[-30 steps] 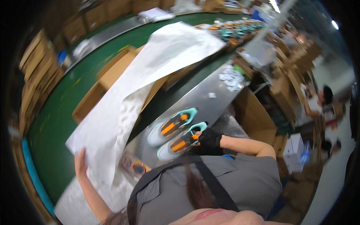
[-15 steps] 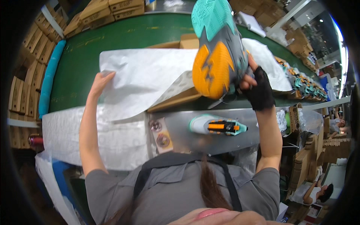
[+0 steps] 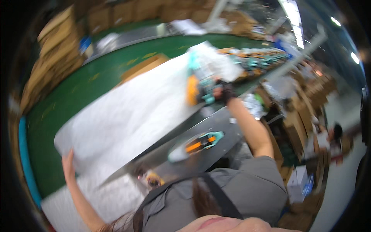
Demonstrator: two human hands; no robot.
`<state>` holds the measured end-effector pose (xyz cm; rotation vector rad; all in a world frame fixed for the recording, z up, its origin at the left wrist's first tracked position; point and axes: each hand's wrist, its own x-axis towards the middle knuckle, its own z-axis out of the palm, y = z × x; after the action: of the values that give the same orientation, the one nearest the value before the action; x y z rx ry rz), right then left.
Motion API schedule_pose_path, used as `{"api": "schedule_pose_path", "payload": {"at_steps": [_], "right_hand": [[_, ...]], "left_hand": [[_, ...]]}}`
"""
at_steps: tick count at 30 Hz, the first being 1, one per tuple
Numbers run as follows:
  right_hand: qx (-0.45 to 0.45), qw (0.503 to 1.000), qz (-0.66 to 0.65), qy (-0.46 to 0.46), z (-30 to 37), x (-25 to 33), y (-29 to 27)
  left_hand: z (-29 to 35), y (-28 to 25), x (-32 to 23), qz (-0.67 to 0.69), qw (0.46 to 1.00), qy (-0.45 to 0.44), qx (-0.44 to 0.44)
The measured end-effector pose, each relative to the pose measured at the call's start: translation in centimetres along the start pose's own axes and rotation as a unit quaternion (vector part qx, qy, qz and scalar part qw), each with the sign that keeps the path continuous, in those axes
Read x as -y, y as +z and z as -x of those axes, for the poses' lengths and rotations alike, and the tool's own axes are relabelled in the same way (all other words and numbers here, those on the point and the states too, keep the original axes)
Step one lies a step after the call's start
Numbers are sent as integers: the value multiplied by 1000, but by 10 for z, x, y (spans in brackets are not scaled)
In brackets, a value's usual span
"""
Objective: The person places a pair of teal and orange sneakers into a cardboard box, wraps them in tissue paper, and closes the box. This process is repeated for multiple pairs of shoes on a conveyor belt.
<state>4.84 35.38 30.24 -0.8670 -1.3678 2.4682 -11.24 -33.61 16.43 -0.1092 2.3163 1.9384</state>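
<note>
We have only one view: a fisheye camera on the person's head, looking steeply down over the grey shirt (image 3: 247,189) at 6 o'clock. It sits close to the metal table (image 3: 208,154) just below centre, while the green conveyor belt (image 3: 89,89) curves away towards 10 o'clock and cardboard boxes (image 3: 58,34) bend along the rim.

middle of frame: big white paper sheet (image 3: 131,116) hogs the cardboard box (image 3: 145,65) | lower centre: grey metal table (image 3: 216,131) mostly open, just one teal-orange shoe (image 3: 197,144) lying there | upper left: green belt (image 3: 77,92) bare | right edge: box stacks (image 3: 309,104) crowd it
</note>
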Motion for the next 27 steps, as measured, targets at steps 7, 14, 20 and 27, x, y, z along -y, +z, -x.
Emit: {"api": "schedule_pose_path", "payload": {"at_steps": [7, 14, 20, 27], "right_hand": [[150, 981, -120, 25, 52, 20, 82], [206, 974, 61, -78, -7, -102, 168], [84, 901, 397, -151, -40, -224, 207], [162, 888, 428, -54, -43, -273, 207]], "left_hand": [[9, 20, -55, -45, 996, -73, -31], [-37, -26, -36, -26, 996, -33, 75], [-48, 4, -90, 105, 980, -99, 136], [-12, 201, -153, 367, 880, -98, 285]]}}
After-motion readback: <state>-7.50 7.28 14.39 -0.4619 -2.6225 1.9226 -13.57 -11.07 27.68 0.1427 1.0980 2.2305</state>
